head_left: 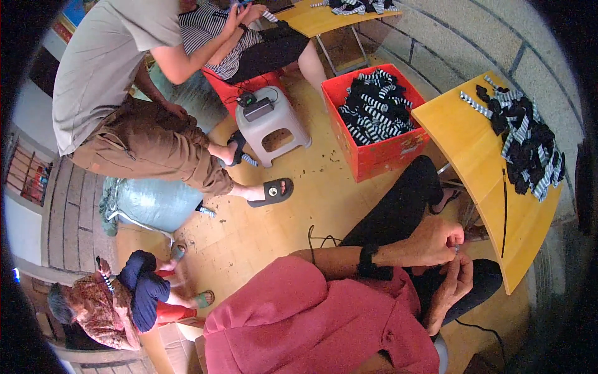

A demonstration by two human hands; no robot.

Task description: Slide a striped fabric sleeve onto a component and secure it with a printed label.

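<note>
My left hand (430,242), with a black band (367,260) round its wrist, is closed with its thumb and fingers pinched together. Just below it, my right hand (455,285) also pinches, its fingertips nearly meeting the left ones. Between them shows a tiny pale bit (456,249), too small to name. Both hands are over my black-trousered lap, beside the edge of a yellow table (461,137). On that table lies a heap of black and striped black-and-white cloth pieces (523,134), apart from my hands. A thin black strip (504,212) lies along the tabletop.
A red crate (380,156) full of striped cloth pieces stands beyond my knee. A grey stool (271,128) carries a black device. One person stands at upper left; others sit behind and at lower left. A stuffed pale-blue sack (156,202) and a black cord (321,237) are also around.
</note>
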